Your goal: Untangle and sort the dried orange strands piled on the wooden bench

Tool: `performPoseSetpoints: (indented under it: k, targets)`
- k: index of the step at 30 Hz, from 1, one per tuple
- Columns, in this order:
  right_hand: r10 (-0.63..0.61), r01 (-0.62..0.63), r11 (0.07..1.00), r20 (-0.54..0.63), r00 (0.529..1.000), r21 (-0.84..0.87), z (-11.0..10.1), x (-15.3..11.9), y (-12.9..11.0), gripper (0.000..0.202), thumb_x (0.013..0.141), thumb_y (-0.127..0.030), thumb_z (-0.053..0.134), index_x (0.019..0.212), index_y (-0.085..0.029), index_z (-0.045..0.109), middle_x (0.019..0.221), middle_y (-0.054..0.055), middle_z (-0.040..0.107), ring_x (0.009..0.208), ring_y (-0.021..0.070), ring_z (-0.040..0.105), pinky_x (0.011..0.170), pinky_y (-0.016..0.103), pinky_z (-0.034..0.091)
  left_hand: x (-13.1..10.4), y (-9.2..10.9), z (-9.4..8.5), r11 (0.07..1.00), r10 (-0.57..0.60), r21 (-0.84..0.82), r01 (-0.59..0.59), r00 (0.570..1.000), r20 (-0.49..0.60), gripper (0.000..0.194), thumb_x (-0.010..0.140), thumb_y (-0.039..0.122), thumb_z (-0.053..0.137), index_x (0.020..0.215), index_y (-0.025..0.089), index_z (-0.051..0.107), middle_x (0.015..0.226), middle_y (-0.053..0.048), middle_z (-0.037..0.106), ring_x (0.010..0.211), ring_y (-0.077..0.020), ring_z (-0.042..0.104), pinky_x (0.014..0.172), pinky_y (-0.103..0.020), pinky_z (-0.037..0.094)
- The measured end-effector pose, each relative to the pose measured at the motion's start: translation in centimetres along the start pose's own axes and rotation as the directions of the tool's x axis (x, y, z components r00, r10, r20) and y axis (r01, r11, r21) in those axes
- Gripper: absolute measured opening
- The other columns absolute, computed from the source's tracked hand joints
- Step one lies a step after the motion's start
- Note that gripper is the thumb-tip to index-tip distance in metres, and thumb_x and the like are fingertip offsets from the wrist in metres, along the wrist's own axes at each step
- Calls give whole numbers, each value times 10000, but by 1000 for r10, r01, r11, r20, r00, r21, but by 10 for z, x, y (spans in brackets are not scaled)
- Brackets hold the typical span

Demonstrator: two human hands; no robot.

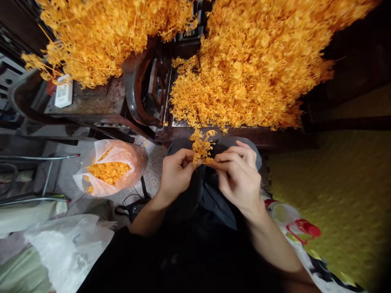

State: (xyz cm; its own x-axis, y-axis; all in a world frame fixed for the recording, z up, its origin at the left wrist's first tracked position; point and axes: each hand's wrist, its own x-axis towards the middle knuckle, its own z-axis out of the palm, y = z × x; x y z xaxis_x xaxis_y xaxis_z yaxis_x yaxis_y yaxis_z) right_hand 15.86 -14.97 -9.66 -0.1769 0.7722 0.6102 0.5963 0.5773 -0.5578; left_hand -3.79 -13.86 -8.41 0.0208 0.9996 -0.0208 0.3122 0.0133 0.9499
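Observation:
Above my lap, my left hand (180,171) pinches the lower end of an orange plastic flower sprig (200,143), its small spidery blossoms pointing up and away from me. My right hand (238,173) is closed too, thumb and fingertips pressed on a small orange piece at the base of the same sprig. Both sets of fingertips nearly meet there. Whether that small piece is joined to the sprig, I cannot tell. Just beyond my knees rises a large heap of the same orange flower pieces (244,77), piled on a dark wooden seat (275,138).
A second orange heap (91,36) covers another wooden chair, with a white box (64,92) on its seat. On the floor at left stands a pinkish plastic bag (134,162) of orange pieces. White plastic bags (70,244) lie nearer. A red-capped bottle (287,213) is beside a yellow mat (330,195).

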Motion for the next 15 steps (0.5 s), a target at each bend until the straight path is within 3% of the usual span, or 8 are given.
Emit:
performPoseSetpoints:
  k: [2, 4, 6, 8, 12, 15]
  targets:
    - [49, -57, 997, -166, 985, -43, -8, -1, 5, 225, 848, -40, 692, 897, -259, 685, 886, 32, 730, 990, 271, 629, 1078, 596, 470, 1, -3, -7, 1000, -11, -1, 11, 995, -103, 93, 849, 261, 783, 844, 186, 729, 695, 12, 693, 567, -100, 563, 534, -213, 421]
    - [171, -166, 985, -391, 904, 48, -19, 0, 8, 209, 844, -73, 739, 903, -273, 723, 870, 49, 710, 983, 289, 651, 1051, 585, 493, 1, -8, -14, 998, -51, -49, 43, 985, -166, 123, 847, 271, 790, 898, 189, 713, 730, 9, 706, 582, -101, 589, 541, -210, 447]
    - [362, -248, 923, -452, 815, 293, -28, 2, 7, 244, 857, -129, 768, 1041, -288, 767, 916, 60, 693, 932, 280, 673, 1024, 575, 527, 2, -12, -17, 978, -110, -186, 93, 990, -85, 217, 846, 298, 796, 990, 191, 675, 775, 5, 721, 569, -98, 607, 541, -215, 478]
    - [495, -314, 815, -305, 813, 486, -32, 6, 3, 303, 892, -190, 756, 1173, -303, 770, 987, 63, 675, 881, 246, 679, 946, 527, 585, 3, -13, -15, 938, -127, -319, 135, 991, 46, 320, 840, 320, 806, 1080, 193, 636, 825, -9, 736, 604, -110, 651, 566, -224, 514]
    - [505, -401, 739, -51, 862, 541, -25, 13, 1, 104, 899, -259, 768, 995, -267, 807, 1144, 81, 694, 921, 221, 689, 799, 397, 608, 5, -11, -8, 904, -123, -389, 179, 979, 163, 422, 856, 343, 803, 1217, 202, 636, 888, -40, 757, 757, -147, 712, 522, -187, 473]
    - [525, -438, 595, 87, 847, 674, -13, 18, 6, 116, 914, -250, 750, 1024, -254, 787, 1219, 93, 727, 1010, 230, 699, 816, 375, 586, 8, -9, -7, 895, -144, -389, 219, 967, 212, 386, 883, 365, 779, 1214, 195, 677, 809, -31, 751, 678, -131, 678, 487, -182, 442]
